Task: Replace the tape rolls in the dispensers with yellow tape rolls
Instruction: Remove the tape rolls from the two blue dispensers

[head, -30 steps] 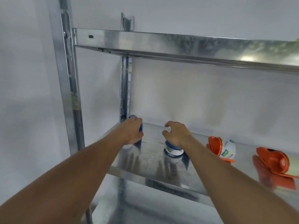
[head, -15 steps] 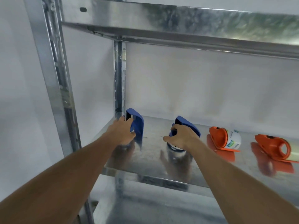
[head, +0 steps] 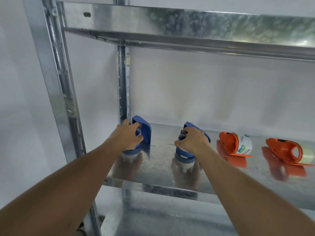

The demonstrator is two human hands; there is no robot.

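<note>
Both arms reach into a metal rack. Left hand grips the left blue dispenser at the shelf's back-left corner; right hand grips the 2nd blue dispenser near it. To the right lie 2 orange dispensers, one w/ a labelled roll, the other at the frame edge. Upper shelf above.

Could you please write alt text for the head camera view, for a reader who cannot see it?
A person's left hand and right hand each grip a blue tape dispenser on a shiny metal shelf. To the right, two orange tape dispensers lie untouched on the shelf. No yellow tape roll is visible.
</note>
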